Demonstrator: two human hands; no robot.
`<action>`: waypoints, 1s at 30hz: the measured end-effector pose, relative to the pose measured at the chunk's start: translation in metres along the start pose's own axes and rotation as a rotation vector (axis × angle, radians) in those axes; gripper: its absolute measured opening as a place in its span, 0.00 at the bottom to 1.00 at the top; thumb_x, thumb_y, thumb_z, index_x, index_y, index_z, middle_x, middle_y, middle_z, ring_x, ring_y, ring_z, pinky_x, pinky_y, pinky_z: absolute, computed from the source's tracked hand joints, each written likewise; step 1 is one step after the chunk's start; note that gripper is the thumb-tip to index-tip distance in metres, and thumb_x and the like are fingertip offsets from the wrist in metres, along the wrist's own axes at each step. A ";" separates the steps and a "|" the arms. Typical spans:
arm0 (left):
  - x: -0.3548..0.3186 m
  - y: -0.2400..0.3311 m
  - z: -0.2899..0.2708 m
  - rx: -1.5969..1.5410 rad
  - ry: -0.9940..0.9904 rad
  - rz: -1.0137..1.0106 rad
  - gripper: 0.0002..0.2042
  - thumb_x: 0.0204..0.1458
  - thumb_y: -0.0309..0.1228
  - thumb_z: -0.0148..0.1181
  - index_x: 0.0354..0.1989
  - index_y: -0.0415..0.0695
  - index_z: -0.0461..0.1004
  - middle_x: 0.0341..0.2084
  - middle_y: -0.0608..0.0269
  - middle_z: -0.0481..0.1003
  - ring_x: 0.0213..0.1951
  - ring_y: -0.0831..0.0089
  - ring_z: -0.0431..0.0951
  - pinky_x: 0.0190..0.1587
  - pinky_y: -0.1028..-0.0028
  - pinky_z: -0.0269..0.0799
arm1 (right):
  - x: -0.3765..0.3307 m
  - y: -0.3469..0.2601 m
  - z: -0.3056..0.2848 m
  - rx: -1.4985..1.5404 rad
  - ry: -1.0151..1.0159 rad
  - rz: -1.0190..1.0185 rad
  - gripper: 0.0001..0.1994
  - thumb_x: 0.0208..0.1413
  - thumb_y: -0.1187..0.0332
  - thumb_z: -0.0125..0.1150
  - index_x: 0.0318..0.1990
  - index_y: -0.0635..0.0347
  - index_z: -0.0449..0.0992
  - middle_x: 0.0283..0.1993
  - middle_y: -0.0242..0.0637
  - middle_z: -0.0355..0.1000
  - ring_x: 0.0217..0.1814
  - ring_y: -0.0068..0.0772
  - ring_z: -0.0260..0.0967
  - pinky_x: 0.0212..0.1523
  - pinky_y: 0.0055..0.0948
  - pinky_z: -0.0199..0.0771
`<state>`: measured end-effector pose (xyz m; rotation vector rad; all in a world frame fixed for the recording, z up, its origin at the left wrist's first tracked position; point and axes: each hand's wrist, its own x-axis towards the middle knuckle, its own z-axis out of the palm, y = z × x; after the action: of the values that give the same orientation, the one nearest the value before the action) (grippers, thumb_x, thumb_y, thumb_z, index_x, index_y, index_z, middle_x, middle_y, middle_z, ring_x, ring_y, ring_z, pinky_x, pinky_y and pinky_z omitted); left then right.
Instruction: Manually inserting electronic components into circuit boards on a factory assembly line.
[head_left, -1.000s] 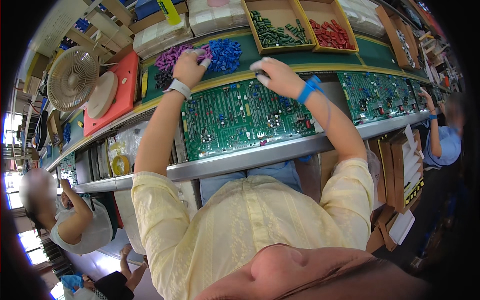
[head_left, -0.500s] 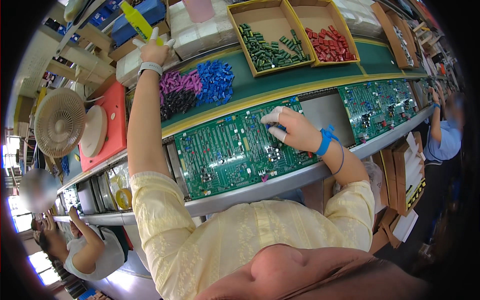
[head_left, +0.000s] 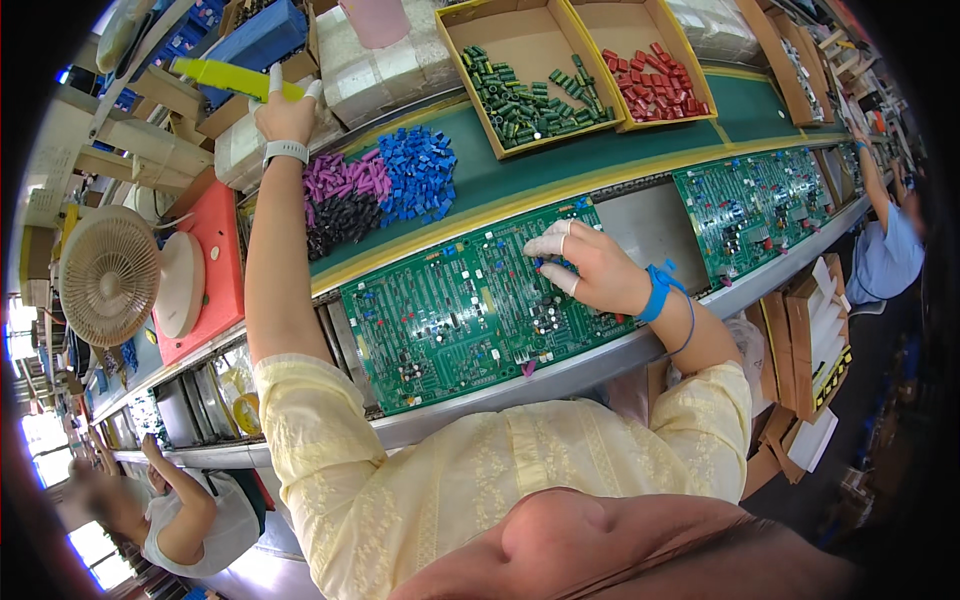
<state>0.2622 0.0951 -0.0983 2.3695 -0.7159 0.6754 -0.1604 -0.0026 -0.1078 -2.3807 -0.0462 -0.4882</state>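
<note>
My left hand point(head_left: 285, 117), in pale finger covers, reaches to the far left. Its fingers are closed around the lower end of a slim yellow-green bottle point(head_left: 225, 76), which tilts over to the left. Over the green circuit board point(head_left: 420, 340) my right hand point(head_left: 600, 268) is bent, thumb and fingers drawn together, also in pale finger covers. Small blue components point(head_left: 552, 262) show between its thumb and fingers; part of them is hidden. Just beyond the board lie heaps of blue components point(head_left: 418, 175), purple components point(head_left: 345, 180) and black components point(head_left: 340, 222).
A yellow-edged box of green cylindrical parts point(head_left: 505, 145) and a box of red parts point(head_left: 640, 122) stand at the back. Another populated board point(head_left: 750, 215) lies on the rail to the right. A fan point(head_left: 110, 275) stands at left. Co-workers point(head_left: 885, 255) sit along the line on both sides.
The bottle in my left hand has swung from nearly upright to a leftward tilt, and that hand has come slightly left and nearer. My right hand stays over the same board area.
</note>
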 end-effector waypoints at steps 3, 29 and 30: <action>-0.015 -0.002 -0.020 -0.218 -0.029 -0.104 0.34 0.36 0.45 0.65 0.56 0.48 0.64 0.39 0.42 0.72 0.47 0.49 0.69 0.54 0.62 0.59 | -0.001 0.000 -0.001 -0.020 0.025 -0.028 0.13 0.43 0.75 0.59 0.40 0.57 0.71 0.37 0.38 0.68 0.41 0.42 0.65 0.42 0.34 0.67; -0.348 -0.027 -0.407 -0.309 0.342 0.301 0.23 0.56 0.36 0.45 0.61 0.48 0.54 0.60 0.46 0.53 0.59 0.51 0.55 0.59 0.57 0.52 | 0.005 0.040 0.006 -0.115 0.239 -0.014 0.06 0.48 0.70 0.56 0.33 0.62 0.73 0.31 0.42 0.67 0.34 0.45 0.66 0.35 0.36 0.67; -0.354 -0.021 -0.415 -0.317 0.352 0.320 0.23 0.57 0.34 0.43 0.61 0.43 0.52 0.58 0.48 0.57 0.58 0.55 0.58 0.58 0.59 0.56 | 0.007 0.041 0.007 -0.096 0.258 -0.027 0.06 0.48 0.70 0.56 0.33 0.62 0.74 0.32 0.43 0.68 0.34 0.45 0.66 0.35 0.36 0.67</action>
<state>-0.1057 0.4917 -0.0232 1.8047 -0.9700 1.0015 -0.1452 -0.0298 -0.1360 -2.3932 0.0625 -0.8227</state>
